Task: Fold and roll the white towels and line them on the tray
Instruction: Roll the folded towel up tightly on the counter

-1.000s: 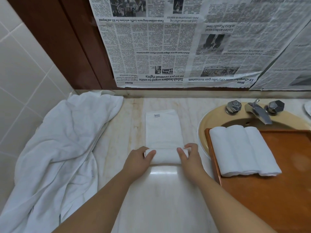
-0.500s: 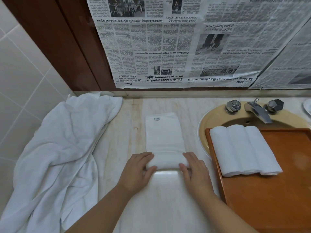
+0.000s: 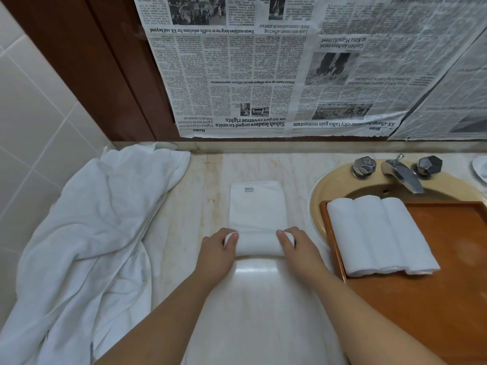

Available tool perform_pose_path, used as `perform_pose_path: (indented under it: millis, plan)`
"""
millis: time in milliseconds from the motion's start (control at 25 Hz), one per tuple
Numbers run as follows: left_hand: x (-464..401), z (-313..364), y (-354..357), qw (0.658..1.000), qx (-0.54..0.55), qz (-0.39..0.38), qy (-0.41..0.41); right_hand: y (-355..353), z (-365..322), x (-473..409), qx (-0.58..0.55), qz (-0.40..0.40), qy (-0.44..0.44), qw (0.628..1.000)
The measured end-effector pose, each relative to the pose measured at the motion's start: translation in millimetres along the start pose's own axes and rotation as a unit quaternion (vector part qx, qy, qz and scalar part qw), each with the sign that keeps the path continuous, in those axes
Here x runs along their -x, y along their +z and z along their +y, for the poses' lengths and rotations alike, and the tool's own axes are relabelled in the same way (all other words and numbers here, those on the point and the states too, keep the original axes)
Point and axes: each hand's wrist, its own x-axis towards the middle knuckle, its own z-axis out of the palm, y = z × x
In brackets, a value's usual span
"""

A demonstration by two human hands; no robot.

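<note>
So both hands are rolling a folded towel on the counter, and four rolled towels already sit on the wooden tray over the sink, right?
Not quite: the head view shows three rolled towels on the wooden tray, not four. The rest holds: the left hand and right hand are rolling a folded towel on the counter, and the tray sits over the sink.

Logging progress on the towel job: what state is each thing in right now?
Folded white towel on the counter: partly rolled from its near end.
Left hand: grips the roll's left end.
Right hand: grips its right end.
Three rolled white towels: side by side on the brown wooden tray.
</note>
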Motion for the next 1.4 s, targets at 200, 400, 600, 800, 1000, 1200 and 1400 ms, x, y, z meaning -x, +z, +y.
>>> perform_pose_path:
  millis: [200, 400, 600, 800, 1000, 1200, 1400]
  plan:
    - [-2.4, 18.8, 6.6, 0.998, -0.009, 0.061, -0.021, -3.0, -9.1, -9.4, -0.121, 0.003, 0.041, 0.992]
    - [9.5, -14.7, 10.2, 0.900, -0.271, 0.197, 0.280, 23.6, 8.6, 9.7, 0.059, 0.214, -0.177, 0.959]
    - [27.2, -42.1, 5.7, 0.898, -0.270, 0.123, 0.325, 29.0, 47.4, 32.3, 0.149, 0.164, -0.199, 0.955]
    - [29.0, -16.3, 0.1, 0.974, -0.147, 0.050, 0.162, 27.1, 31.9, 29.4, 0.092, 0.117, -0.147, 0.978]
    - [18.6, -2.9, -3.6, 0.995, -0.074, 0.007, 0.068, 14.4, 20.9, 11.6, 0.087, 0.061, -0.104, 0.989]
    - [5.3, 4.2, -8.6, 0.999, -0.046, -0.029, 0.005, 8.5, 8.8, 1.4, 0.113, 0.013, -0.042, 0.993]
    - [-5.8, 21.3, -8.5, 0.996, -0.082, 0.010, -0.042, 4.9, -0.5, -5.4, -0.044, 0.034, 0.005, 0.998]
